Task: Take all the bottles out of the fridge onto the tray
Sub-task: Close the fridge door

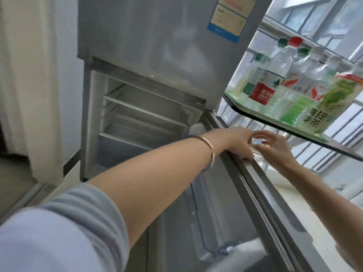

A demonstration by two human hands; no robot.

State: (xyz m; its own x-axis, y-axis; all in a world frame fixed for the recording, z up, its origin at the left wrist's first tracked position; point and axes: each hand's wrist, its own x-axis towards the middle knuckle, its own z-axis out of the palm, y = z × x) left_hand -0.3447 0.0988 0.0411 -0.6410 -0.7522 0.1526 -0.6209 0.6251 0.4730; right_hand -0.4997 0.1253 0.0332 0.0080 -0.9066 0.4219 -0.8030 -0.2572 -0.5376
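Windowed room, pale curtain (29,95) at left. Silver fridge (137,46) stands with lower door (255,193) swung open, shelves (137,108) inside bare. Left hand (238,143) rests on door's top edge, fingers curled over it. Right hand (275,148) just beside, grip loosely spread, holding nothing. Bottles (284,79) stand clustered on green tray (245,107) at upper right, red- and green-capped, labelled tea bottle (337,99) nearest camera.

Bottles (279,81) on tray (255,112), right of fridge (137,55)
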